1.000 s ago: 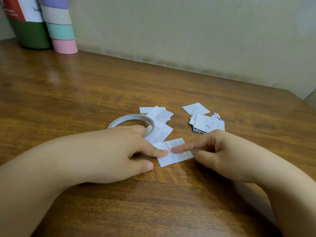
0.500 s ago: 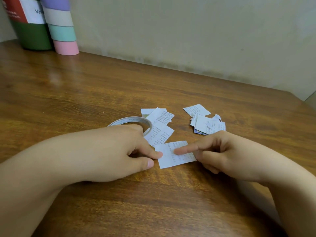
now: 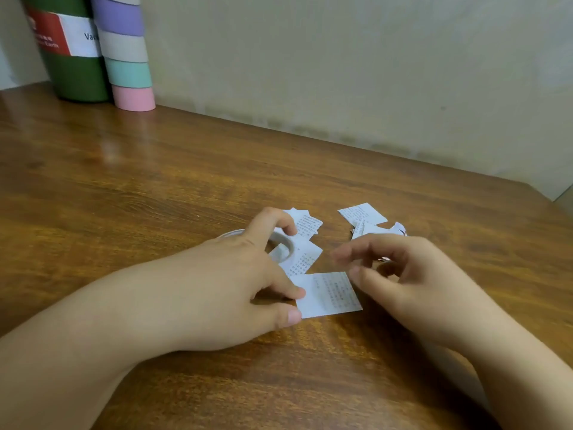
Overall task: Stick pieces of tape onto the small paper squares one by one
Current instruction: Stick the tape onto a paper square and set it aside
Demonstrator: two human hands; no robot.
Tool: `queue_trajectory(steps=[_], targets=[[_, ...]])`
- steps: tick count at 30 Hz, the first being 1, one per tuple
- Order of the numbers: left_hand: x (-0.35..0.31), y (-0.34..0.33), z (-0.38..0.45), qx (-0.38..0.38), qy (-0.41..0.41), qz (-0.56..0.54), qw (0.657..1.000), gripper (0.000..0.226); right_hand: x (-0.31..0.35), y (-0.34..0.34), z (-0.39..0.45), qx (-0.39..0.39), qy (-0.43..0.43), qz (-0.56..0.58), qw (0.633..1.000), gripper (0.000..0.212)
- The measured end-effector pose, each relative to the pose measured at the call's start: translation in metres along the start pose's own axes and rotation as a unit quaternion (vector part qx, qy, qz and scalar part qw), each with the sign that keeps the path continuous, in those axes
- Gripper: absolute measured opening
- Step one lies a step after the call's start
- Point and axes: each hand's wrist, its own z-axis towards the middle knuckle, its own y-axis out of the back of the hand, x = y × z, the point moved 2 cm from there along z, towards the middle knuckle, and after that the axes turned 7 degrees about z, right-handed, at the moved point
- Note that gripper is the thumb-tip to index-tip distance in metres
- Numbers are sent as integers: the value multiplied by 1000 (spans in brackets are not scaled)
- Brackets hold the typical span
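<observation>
**On the desk's near side: one printed square between two hands**

Near the front edge of the wooden table point(image 3: 130, 187) lies a small paper square point(image 3: 328, 294), flat, printed side up, slightly wider than tall, its long axis running left to right and tipped a little so the right end sits nearer the person. The left hand point(image 3: 235, 293) rests beside it: a fingertip and the thumb touch the square's left edge, pinning it down, while the index finger arches up over the tape roll point(image 3: 279, 246), a pale ring lying flat just behind. I cannot tell whether that finger touches the roll. The right hand point(image 3: 400, 274) hovers just off the square's right edge, fingers loosely curled and blurred; whether anything is pinched between them, I cannot tell. Behind the square, two more printed slips point(image 3: 305, 240) overlap beside the roll, and a small heap of paper pieces point(image 3: 366, 220) sits farther right. Far back at the left, against the wall, stand a green canister point(image 3: 74, 66) and a stack of coloured rolls point(image 3: 127, 51).
</observation>
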Motion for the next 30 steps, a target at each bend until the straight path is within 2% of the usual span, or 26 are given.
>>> queue_trajectory(steps=[2,6,9,11,14,17,19,21,25,27,30], targets=[[-2,2,0,-5,-7,15,1000,45,-2,-5,0,25,4,-38,999,24],[-2,0,3,-20,-21,41,999,54,-5,-4,1,26,-7,-38,999,26],[1,-1,6,-46,-12,12,999,56,-6,-3,1,27,-7,-39,999,25],[2,-1,8,-63,6,-42,997,51,-6,-3,2,26,-7,-41,999,25],[5,0,8,-92,27,-67,993,25,-5,-3,1,25,-7,-43,999,25],[11,4,9,-119,54,-57,990,48,-3,-3,0,26,-1,-45,999,24],[15,4,10,-113,72,-65,989,51,-3,-4,0,24,3,-47,999,23],[16,2,12,-110,89,-62,988,46,-3,-5,1,6,15,-40,999,22],[13,-2,13,-133,99,-32,986,16,-2,-6,7,-81,30,-33,996,19],[11,-3,12,-122,101,-22,987,26,-1,-9,11,-92,9,-62,994,14],[10,-2,12,-113,99,-7,989,31,3,-15,20,-43,-21,-138,989,11]])
